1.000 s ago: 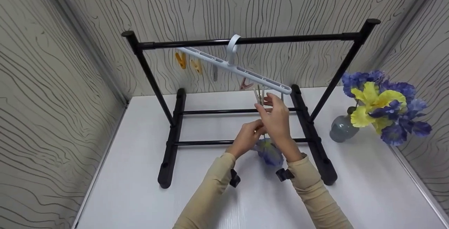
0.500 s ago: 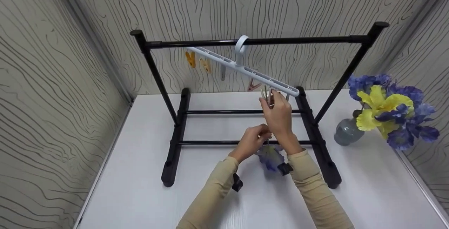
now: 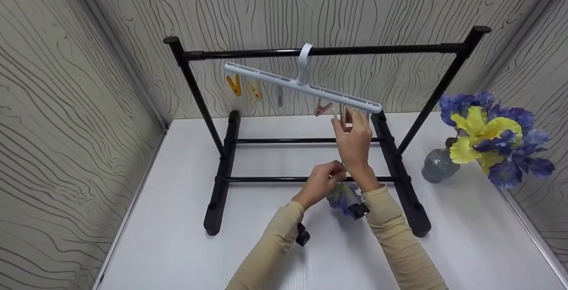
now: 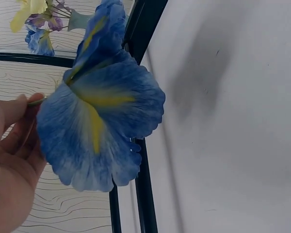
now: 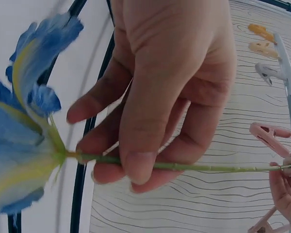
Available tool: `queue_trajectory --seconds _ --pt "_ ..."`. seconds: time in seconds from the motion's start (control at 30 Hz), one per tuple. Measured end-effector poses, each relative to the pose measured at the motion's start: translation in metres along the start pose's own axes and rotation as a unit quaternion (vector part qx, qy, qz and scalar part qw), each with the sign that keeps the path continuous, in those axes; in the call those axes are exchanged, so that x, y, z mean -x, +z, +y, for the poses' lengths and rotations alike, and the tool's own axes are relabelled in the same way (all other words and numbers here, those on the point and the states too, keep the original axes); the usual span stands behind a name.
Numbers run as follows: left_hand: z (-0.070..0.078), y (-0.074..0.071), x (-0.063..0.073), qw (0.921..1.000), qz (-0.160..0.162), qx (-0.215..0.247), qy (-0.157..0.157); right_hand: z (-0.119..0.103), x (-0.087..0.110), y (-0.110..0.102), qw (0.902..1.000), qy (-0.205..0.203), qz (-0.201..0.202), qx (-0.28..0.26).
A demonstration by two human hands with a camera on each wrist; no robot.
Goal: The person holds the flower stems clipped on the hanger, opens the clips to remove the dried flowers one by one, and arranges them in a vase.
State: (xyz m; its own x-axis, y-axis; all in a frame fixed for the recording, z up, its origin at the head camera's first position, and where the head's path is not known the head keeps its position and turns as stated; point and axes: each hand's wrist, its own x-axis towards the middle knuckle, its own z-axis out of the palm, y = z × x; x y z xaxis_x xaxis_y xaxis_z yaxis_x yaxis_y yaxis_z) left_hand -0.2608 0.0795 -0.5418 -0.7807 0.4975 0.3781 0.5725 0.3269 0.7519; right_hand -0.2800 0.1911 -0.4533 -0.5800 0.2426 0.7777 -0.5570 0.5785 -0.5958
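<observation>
In the head view my left hand (image 3: 320,181) is low, pinching the green stem (image 5: 194,167) of an artificial iris just below its blue and yellow bloom (image 4: 99,116). The bloom hangs downward. Higher up, my right hand (image 3: 354,141) grips a pink clothespin (image 3: 343,119) under the right part of a pale hanger (image 3: 275,78). In the right wrist view the stem's far end reaches this clothespin, partly covered by my right fingers (image 5: 281,191). Whether its tips clamp the stem cannot be seen clearly. The hanger hangs tilted, right end lower.
A black rack (image 3: 248,53) carries the hanger on its top rail. Orange (image 3: 234,85), cream (image 3: 254,90), grey (image 3: 280,96) and pink (image 3: 322,107) clothespins hang along it. A grey vase (image 3: 439,165) with blue and yellow flowers (image 3: 497,137) stands at right on the white table (image 3: 168,236).
The hanger has turned, its left end swinging out in front of and below the rail and its right end rising slightly. My right hand has moved a little upward with the clothespin.
</observation>
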Motion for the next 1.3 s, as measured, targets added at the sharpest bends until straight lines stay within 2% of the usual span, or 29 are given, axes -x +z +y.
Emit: queue_trajectory --seconds 0.1,0.2,0.4,0.5,0.73,1.1,1.3 --pt "0.0 0.001 0.0 1.0 -0.001 -0.002 -0.002 0.0 0.0 0.0 0.9998 0.001 0.017 -0.005" --pt "0.0 0.001 0.001 1.0 0.0 -0.004 -0.007 -0.001 -0.001 0.0 0.9998 0.001 0.017 -0.004" --pt "0.002 0.001 0.002 0.9999 0.009 -0.009 -0.01 -0.001 -0.004 0.001 0.9999 0.006 -0.013 0.007" --pt "0.003 0.001 0.002 0.9997 0.015 -0.012 -0.014 -0.002 -0.006 0.001 0.9995 0.022 -0.025 -0.002" --pt "0.002 0.001 0.004 0.9998 0.017 -0.014 -0.003 -0.003 -0.007 0.003 0.999 0.038 -0.006 -0.021" --pt "0.002 0.0 0.009 0.9998 0.018 -0.011 0.001 0.001 -0.006 0.006 0.9996 0.022 0.009 -0.017" --pt "0.004 -0.007 0.02 0.999 0.025 0.0 -0.037 0.004 -0.006 0.009 0.9999 -0.009 0.001 -0.008"
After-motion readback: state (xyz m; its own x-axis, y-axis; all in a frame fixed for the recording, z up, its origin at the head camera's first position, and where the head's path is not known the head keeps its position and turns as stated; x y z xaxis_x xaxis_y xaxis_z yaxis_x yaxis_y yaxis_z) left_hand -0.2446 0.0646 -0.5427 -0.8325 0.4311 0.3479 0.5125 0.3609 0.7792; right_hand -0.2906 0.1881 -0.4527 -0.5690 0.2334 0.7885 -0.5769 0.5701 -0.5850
